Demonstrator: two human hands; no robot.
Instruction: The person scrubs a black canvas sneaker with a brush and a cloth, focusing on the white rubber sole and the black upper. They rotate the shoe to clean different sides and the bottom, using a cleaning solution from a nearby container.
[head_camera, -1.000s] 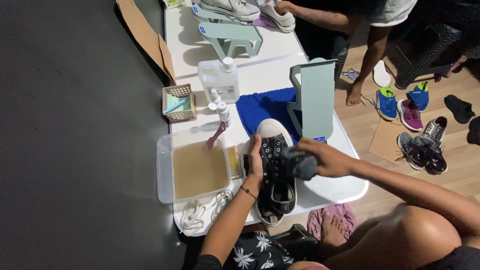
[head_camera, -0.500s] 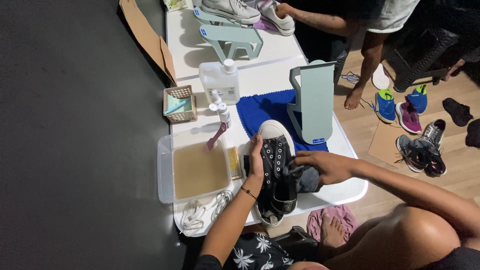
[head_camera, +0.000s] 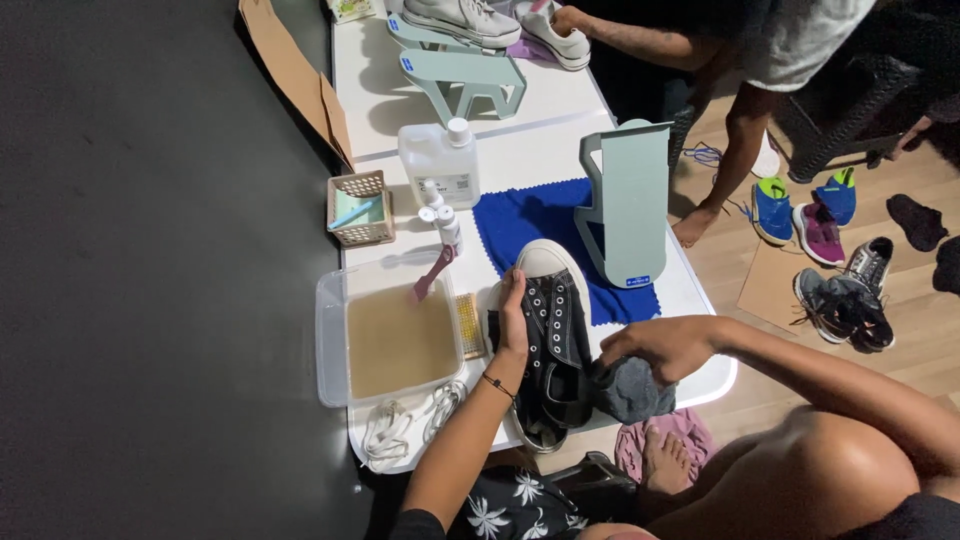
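Right hand: the right hand (head_camera: 655, 345) has come down from above the laces to the shoe's near, outer side, fingers closed on a grey cloth (head_camera: 628, 388) bunched against the ankle opening.
Left hand: the left hand (head_camera: 512, 318) stays flat along the inner side, fingers spread narrow, steadying the shoe.
Shoe: the black high-top sneaker (head_camera: 553, 345) lies on the counter (head_camera: 700, 290), white toe pointing away, partly on the blue cloth (head_camera: 530, 215).
What changed: the wiping has shifted from the lace area to the heel end.
Beside: tray of murky water (head_camera: 395, 345), loose white laces (head_camera: 400, 425).
Farther: clear bottle (head_camera: 440, 160), pale green shoe stand (head_camera: 625, 200).
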